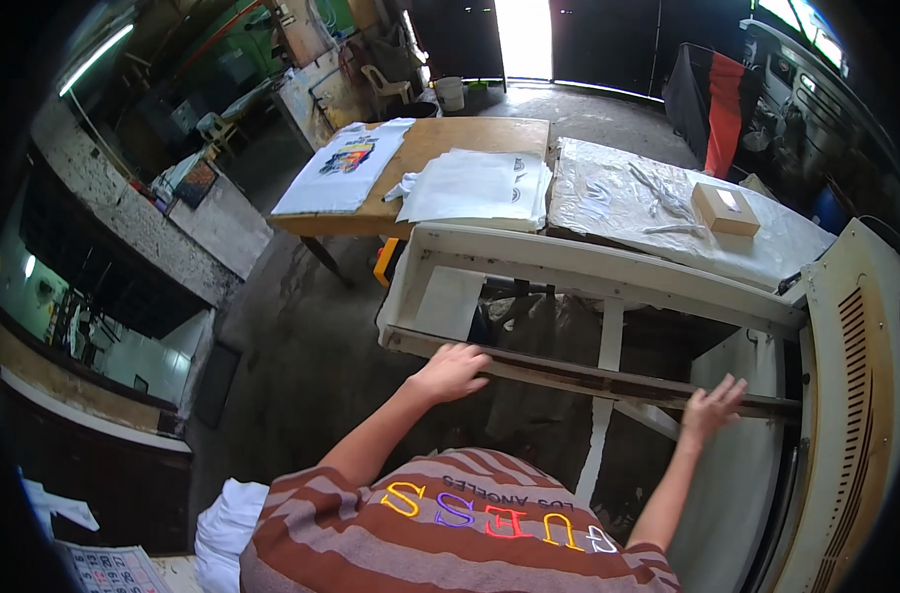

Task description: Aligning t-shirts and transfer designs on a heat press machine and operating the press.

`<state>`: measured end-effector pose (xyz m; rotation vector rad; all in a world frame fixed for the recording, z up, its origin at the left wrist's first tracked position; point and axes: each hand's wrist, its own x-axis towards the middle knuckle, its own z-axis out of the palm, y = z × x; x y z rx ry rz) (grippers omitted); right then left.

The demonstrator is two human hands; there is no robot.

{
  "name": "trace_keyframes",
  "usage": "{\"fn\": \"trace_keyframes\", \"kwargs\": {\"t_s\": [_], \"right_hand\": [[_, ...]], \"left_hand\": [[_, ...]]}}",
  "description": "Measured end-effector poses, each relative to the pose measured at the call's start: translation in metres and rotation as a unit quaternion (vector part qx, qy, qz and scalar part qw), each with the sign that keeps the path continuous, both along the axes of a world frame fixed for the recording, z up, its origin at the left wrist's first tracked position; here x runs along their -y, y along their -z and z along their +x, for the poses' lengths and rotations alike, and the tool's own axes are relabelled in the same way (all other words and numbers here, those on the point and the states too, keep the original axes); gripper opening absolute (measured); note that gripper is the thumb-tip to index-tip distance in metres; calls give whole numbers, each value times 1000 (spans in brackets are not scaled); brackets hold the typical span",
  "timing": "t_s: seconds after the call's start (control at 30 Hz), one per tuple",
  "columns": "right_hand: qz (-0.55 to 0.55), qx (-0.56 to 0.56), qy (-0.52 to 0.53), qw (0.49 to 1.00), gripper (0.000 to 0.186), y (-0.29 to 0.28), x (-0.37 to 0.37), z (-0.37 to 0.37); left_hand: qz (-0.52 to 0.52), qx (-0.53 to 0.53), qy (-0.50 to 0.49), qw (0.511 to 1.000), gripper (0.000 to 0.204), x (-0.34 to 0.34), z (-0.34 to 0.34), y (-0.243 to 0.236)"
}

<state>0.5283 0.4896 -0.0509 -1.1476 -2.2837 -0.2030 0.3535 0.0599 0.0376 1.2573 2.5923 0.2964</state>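
Note:
A long white metal machine frame [608, 267] with an open middle stands before me. Along its near side runs a dark, narrow rail [608, 380]. My left hand [452, 374] rests on the rail's left part, its fingers laid across the top edge. Farther right, my right hand [712, 407] touches the same rail with its fingers spread, close to the machine's end housing [855, 316]. Neither hand shows a separate object in it. The undersides of the fingers are hidden.
Beyond the frame stands a wooden table [470, 133] with a printed white shirt [346, 163] and a stack of white sheets [475, 190]. Beside it, a silver-covered table [608, 163] bears a cardboard box [725, 209]. A white crossbar [610, 336] spans the frame's opening.

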Motion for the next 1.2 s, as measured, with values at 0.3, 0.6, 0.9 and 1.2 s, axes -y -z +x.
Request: {"fn": "trace_keyframes", "kwargs": {"t_s": [0.3, 0.6, 0.9, 1.2], "right_hand": [[-173, 201, 542, 798, 51, 15, -141, 222], [-137, 201, 489, 838, 55, 45, -148, 280], [-20, -7, -6, 1000, 50, 45, -62, 105], [-162, -6, -386, 908, 46, -3, 162, -94]], "left_hand": [[-277, 271, -204, 899, 39, 155, 50, 148], [-240, 344, -122, 899, 35, 112, 68, 190], [30, 275, -67, 959, 33, 1, 49, 76], [-83, 265, -75, 958, 34, 88, 55, 157]]}}
